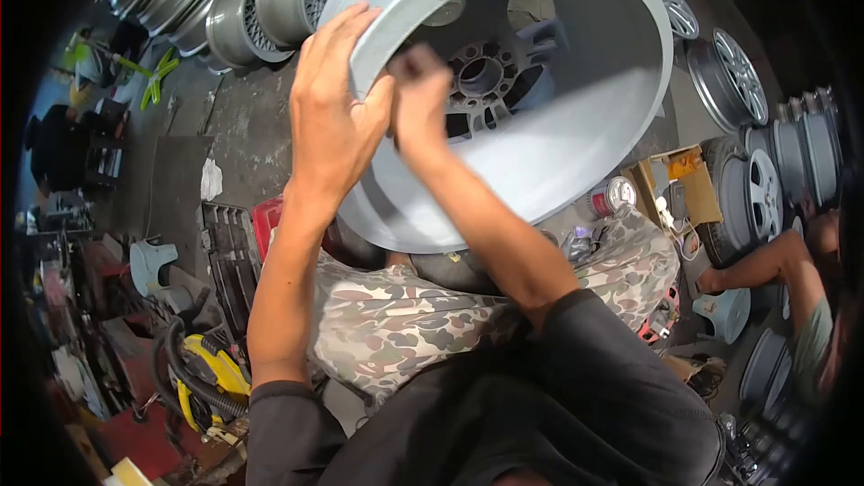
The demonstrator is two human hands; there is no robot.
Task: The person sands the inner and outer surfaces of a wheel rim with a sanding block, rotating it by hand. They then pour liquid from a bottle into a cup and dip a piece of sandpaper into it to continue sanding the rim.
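Observation:
A large pale grey wheel rim [531, 175] is tilted in front of me, its open barrel facing me and its spokes and centre hub at the far end. My left hand [335, 94] grips the near left lip of the rim, fingers over the outside and thumb toward the inner edge. Just inside that lip, my right hand [421, 99] is curled close to the inner wall and blurred by motion. Whatever its fingers hold, if anything, cannot be made out. The rim stands over my lap, above camouflage-patterned trousers [423, 315].
Several silver wheels [279, 4] stand at upper left, with more wheels [733, 81] along the right. A can [614, 195] and a cardboard box [684, 184] sit right of my knee. At far right, another person's arm [765, 265] reaches in. A yellow machine [216, 369] lies at lower left.

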